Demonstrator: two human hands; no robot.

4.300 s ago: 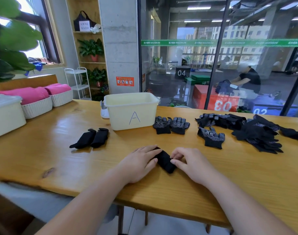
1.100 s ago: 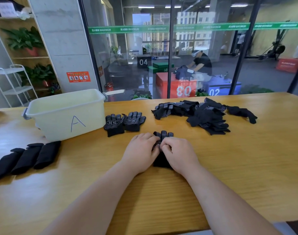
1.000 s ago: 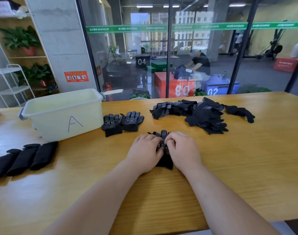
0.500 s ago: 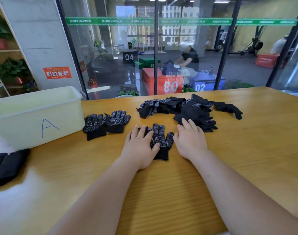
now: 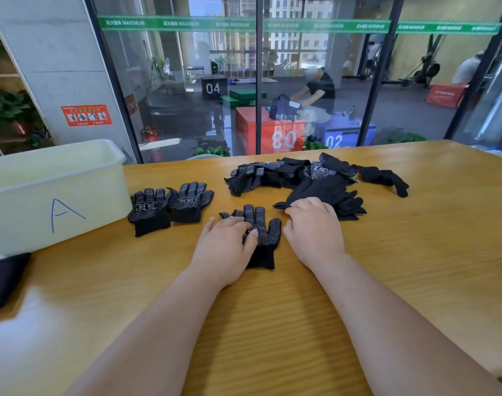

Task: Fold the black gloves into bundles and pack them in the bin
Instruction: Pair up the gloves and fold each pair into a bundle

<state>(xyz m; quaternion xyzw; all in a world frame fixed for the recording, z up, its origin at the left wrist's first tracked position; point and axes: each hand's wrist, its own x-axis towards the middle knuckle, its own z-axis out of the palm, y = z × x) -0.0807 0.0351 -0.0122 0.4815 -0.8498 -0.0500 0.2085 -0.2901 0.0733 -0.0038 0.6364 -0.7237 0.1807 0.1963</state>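
Note:
A dotted black glove (image 5: pixel 266 234) lies flat, palm up, in front of me on the wooden table (image 5: pixel 415 252). My left hand (image 5: pixel 225 248) rests on its left half with straight fingers. Just right of it, my right hand (image 5: pixel 315 230) reaches the loose pile of black gloves (image 5: pixel 301 175), and its curled fingers pinch the near edge of a plain black glove (image 5: pixel 324 190) there. Two more dotted gloves (image 5: pixel 169 205) lie flat side by side to the left. The pale yellow bin (image 5: pixel 58 195) marked "A" stands at the far left.
A folded black bundle (image 5: pixel 4 277) shows at the left edge, in front of the bin. A single glove (image 5: pixel 384 178) trails off the pile's right end. A glass wall runs right behind the table's far edge.
My right hand left the flat glove's side and moved up to the pile, fingers curling onto a glove. The left hand stayed on the flat glove. The view shifted further right.

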